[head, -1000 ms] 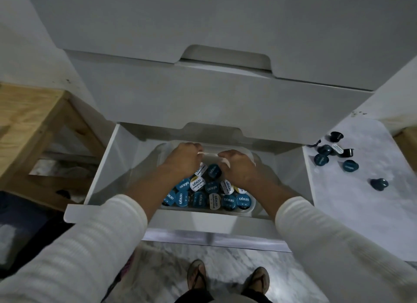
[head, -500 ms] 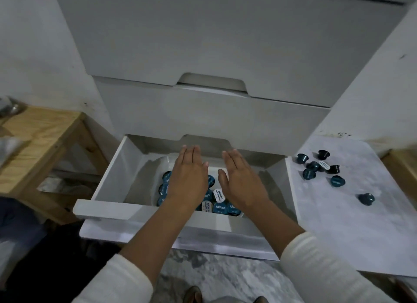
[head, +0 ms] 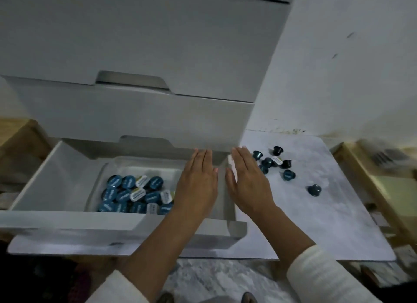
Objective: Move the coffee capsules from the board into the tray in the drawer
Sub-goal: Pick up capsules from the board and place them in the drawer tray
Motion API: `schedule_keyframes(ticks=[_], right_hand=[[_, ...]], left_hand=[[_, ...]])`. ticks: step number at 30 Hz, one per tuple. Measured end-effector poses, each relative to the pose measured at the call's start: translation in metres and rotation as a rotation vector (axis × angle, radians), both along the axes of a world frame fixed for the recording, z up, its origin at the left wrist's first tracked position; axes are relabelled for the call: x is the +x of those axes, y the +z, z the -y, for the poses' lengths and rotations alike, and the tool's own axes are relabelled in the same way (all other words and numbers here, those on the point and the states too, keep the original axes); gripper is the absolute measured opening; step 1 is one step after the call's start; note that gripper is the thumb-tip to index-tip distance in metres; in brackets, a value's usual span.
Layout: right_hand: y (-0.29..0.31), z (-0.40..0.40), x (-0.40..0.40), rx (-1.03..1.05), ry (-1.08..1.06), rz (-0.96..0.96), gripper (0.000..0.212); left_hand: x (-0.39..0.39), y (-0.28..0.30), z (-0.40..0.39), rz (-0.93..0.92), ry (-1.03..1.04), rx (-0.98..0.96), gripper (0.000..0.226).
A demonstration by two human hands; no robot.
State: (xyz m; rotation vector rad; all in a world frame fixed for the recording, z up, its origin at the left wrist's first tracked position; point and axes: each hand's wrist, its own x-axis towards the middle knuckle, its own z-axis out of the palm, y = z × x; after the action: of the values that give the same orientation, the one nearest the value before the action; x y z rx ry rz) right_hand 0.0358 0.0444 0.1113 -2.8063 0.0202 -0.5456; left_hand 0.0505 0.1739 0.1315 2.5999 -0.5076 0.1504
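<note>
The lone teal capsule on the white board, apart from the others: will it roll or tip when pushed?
The lone capsule probably slides or tips over easily, as it looks small and light. Its body looks round and tapered, so once tipped it may roll in a curve on the smooth board.

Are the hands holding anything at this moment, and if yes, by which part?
Nothing is held. The left hand and the right hand are both flat with straight fingers, empty, between the tray and the capsules on the board.

Head cam, looks fwd-down, close over drawer (head: 67,221).
</note>
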Motion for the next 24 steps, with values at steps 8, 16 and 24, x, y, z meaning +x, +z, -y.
schedule_keyframes(ticks=[8,16,24], right_hand=[[-0.024,0.138,-0.023,0.017,-0.070,-0.055,0.049],[-0.073,0.257,-0.040,0.051,-0.135,-0.342,0.048],[-0.118,0.309,-0.025,-0.008,-0.021,-0.346,0.042]], left_hand=[[-0.019,-0.016,0.128,-0.037,-0.052,-0.035,0.050],[-0.012,-0.080,0.234,-0.241,-0.084,0.011,0.048],[0.037,-0.131,0.288,-0.171,-0.183,0.130,0.056]])
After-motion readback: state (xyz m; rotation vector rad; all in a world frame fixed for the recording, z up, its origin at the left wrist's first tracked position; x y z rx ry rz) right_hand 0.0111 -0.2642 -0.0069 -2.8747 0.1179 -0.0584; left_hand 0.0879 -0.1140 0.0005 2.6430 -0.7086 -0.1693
